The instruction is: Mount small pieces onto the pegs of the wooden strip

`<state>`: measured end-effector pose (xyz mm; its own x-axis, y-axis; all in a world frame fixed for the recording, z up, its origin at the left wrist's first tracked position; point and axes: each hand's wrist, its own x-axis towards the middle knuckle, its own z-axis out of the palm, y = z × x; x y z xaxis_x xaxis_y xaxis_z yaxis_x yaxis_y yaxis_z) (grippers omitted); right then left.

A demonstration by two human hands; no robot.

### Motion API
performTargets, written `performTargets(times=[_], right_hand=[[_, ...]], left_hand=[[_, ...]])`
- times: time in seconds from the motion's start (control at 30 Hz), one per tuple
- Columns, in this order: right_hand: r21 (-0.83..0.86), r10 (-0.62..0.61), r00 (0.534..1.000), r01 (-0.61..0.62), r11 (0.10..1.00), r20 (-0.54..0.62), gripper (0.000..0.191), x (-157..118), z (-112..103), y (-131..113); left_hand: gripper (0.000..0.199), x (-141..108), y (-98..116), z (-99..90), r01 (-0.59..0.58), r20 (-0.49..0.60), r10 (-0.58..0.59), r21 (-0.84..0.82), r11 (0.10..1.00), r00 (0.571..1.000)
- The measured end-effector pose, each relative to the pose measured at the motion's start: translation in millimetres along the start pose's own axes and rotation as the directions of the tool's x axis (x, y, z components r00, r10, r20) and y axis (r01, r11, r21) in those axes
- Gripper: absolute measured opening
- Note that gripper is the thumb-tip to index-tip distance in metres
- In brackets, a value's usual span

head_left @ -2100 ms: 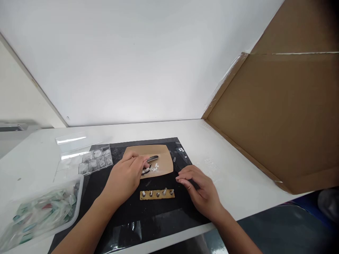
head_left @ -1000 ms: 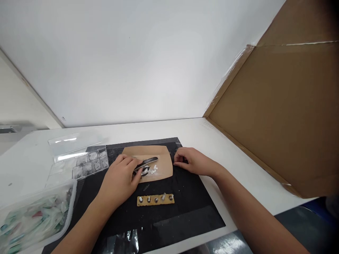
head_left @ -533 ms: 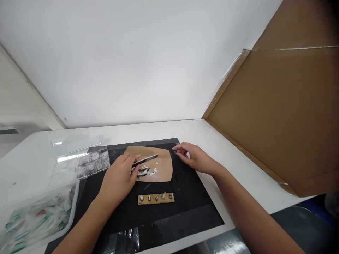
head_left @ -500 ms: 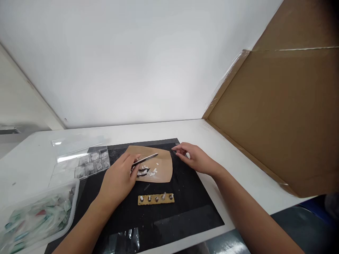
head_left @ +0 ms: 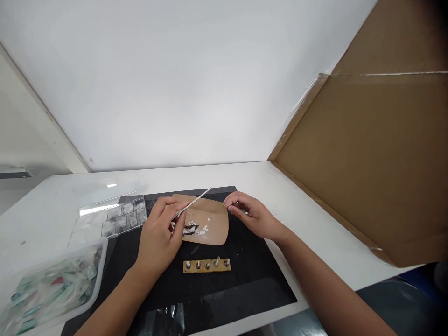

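My left hand (head_left: 163, 231) pinches a long thin nail file (head_left: 199, 195) between thumb and fingers, its far end tilted up to the right. Below it lies a brown paper sheet (head_left: 217, 224) with small white chips (head_left: 203, 230) and dark strips (head_left: 191, 228) scattered on it. At the sheet's right edge is my right hand (head_left: 250, 214), thumb and fingertips closed together; whatever they hold is too small to make out. Nearer me sits a tan display bar (head_left: 212, 269) bearing a row of short pegs, some with white or clear pieces on top.
A black mat (head_left: 245, 275) covers the middle of the white table (head_left: 297, 196). At left are a clear compartment box (head_left: 126, 219) with its lid raised and a plastic tub (head_left: 101, 266) of small packets (head_left: 52, 289). A cardboard panel (head_left: 367, 163) stands at right.
The nail file has been turned and raised, so its narrow edge now faces me. My right hand has moved slightly left to the paper's edge, its fingertips closer together.
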<state>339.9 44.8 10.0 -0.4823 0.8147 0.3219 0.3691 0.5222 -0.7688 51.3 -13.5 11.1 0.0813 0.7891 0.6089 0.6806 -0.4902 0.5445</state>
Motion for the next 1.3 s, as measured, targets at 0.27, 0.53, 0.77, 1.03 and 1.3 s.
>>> performTargets(times=[0.27,0.53,0.77,1.03,1.3], right_hand=[[0.348,0.104,0.979,-0.037,0.937,-0.175,0.034,2,30,-15],[0.477,0.133,0.939,0.037,0.878,-0.317,0.032,5,51,-27],[0.529,0.175,0.935,0.017,0.849,-0.310,0.039,4,55,-28],[0.466,0.187,0.936,-0.030,0.885,-0.297,0.032,2,59,-28],[0.405,0.125,0.929,0.029,0.914,-0.348,0.021,-2,63,-29]], left_hand=[[0.023,-2,9,1.5,0.224,0.192,-0.174,-0.280,0.934,0.966],[0.035,-5,17,4.4,0.371,0.285,-0.283,-0.329,0.869,0.916],[0.043,-6,22,3.1,0.312,0.491,-0.123,-0.322,0.894,0.862],[0.038,-7,26,2.7,0.344,0.533,-0.134,-0.318,0.883,0.836],[0.037,-9,30,1.3,0.411,0.552,-0.174,-0.342,0.845,0.816]])
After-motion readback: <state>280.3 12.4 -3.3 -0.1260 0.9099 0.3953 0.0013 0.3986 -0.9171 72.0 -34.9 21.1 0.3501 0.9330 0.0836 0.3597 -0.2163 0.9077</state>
